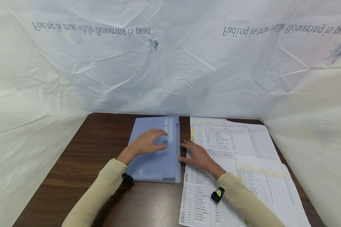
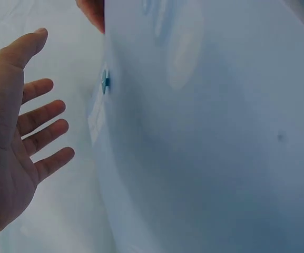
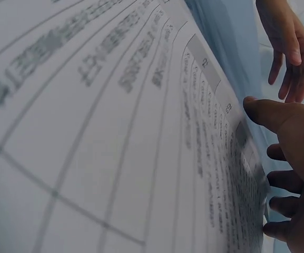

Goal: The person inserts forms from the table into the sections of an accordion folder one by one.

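A translucent blue plastic document folder (image 1: 156,164) with white lettering and a round snap button (image 1: 166,142) lies flat on the table. My left hand (image 1: 146,141) is over the folder beside the button, holding nothing. In the left wrist view, the fingers (image 2: 41,113) are spread and apart from the folder's surface. At the folder's right edge is my right hand (image 1: 198,155), above printed sheets (image 1: 207,195), its fingers extended toward the folder. In the right wrist view, nothing shows in its grasp; whether the thumb (image 3: 267,112) touches the paper or folder edge, I cannot tell.
Several more printed table sheets (image 1: 267,189) overlap across the right side of the dark wooden table (image 1: 99,142). Wrinkled white sheeting (image 1: 170,72) with printed text hangs behind the table and along both sides. Each wrist carries a small black device (image 1: 217,194).
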Available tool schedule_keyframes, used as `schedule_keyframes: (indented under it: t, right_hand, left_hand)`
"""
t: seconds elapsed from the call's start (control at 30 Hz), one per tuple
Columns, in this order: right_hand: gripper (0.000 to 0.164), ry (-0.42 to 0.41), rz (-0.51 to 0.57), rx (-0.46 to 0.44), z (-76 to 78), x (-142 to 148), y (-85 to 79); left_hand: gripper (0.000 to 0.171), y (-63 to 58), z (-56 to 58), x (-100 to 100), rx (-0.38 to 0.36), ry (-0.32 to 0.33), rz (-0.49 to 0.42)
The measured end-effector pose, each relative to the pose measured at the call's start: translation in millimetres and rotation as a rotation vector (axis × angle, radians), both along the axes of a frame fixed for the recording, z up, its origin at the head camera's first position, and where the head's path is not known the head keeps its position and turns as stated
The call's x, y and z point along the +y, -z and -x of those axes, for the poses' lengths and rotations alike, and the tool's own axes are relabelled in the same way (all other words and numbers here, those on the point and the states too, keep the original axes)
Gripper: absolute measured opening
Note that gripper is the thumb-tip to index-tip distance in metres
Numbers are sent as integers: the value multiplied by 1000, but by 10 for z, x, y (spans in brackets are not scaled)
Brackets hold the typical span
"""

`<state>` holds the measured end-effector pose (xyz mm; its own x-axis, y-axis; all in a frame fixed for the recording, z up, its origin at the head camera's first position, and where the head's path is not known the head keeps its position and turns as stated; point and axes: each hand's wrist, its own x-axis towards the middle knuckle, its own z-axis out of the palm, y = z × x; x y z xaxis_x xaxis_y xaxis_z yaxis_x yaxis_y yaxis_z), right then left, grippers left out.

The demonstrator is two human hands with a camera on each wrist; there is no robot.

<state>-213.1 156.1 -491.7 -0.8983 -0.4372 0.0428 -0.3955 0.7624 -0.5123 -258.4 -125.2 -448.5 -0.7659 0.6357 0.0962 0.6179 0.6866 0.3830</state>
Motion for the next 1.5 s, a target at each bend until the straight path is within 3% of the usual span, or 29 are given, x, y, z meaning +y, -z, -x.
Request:
schedule_keyframes:
  t: [0.33, 0.63, 0.9, 1.5]
  right_hand:
    - [68, -48, -87, -25, 28, -21, 50]
    - [67, -55, -67, -20, 25, -30, 40]
    - [66, -50, -66, -25, 17, -40, 31]
    - [67, -46, -58, -36, 23, -26, 62]
  left_hand:
    - [61, 71, 62, 97, -47, 15, 54]
    - [54, 102, 109, 187, -58, 51, 59]
    - [37, 170, 153, 221, -18, 42, 105]
    - [19, 179, 205, 290, 13, 53, 155]
